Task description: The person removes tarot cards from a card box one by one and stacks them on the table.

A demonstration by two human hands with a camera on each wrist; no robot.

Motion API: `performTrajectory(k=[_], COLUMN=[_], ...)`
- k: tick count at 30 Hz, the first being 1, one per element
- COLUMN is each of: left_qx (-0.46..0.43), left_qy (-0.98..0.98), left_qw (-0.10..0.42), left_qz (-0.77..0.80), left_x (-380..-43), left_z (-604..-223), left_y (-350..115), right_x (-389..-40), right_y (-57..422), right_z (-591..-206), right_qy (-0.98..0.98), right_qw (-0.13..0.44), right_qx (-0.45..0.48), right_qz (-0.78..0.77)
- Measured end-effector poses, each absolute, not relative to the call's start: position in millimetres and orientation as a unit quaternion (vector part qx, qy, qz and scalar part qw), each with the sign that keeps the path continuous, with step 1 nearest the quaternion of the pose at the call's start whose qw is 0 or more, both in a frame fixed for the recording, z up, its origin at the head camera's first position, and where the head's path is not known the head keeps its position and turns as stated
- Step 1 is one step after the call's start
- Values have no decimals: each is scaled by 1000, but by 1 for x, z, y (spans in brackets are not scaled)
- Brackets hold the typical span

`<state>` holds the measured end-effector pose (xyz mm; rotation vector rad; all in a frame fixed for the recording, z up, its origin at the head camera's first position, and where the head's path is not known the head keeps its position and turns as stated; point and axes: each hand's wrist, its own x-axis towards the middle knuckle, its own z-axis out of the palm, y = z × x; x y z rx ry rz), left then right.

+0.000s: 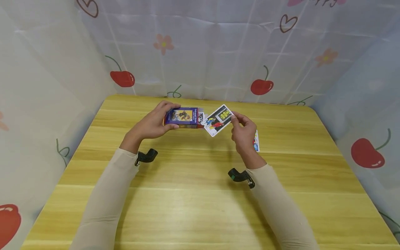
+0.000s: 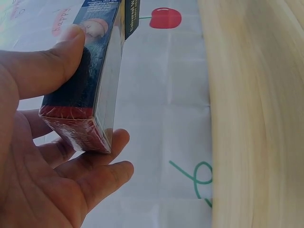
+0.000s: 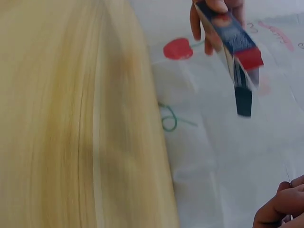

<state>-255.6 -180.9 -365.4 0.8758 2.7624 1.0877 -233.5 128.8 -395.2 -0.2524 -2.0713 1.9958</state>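
My left hand [image 1: 156, 119] grips a purple tarot card box [image 1: 182, 115] between thumb and fingers, its open end facing right. A black-and-white patterned card edge [image 1: 201, 117] shows at that end. In the left wrist view the thumb presses one broad face of the box [image 2: 90, 71], with fingers behind it. Pinched at its upper right edge by my right hand [image 1: 244, 133] is a tarot card [image 1: 218, 121] with yellow discs and figures, tilted, its lower left corner near the box opening. In the right wrist view a dark flap [image 3: 243, 99] sticks out from the box.
Another card [image 1: 256, 141] lies partly hidden behind my right hand. Below both hands stretches a wooden table [image 1: 187, 208]. A white curtain [image 1: 203, 62] with cherries and flowers hangs along its back and sides.
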Motion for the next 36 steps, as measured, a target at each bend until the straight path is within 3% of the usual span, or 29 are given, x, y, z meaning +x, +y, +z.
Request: performTrajectory(k=[13, 24, 36], left_qx=[286, 277, 280], left_qy=[890, 893, 893], left_qw=[30, 40, 42], left_qz=[355, 353, 349], left_x=[-257, -256, -253], left_z=[-368, -366, -366], left_y=[-181, -181, -179], right_x=[-257, -270, -268], right_y=[211, 255, 258], right_z=[-400, -419, -439], right_qy=[-862, -902, -939], right_qw=[69, -29, -17], right_qx=[-102, -134, -137], right_qz=[493, 409, 316])
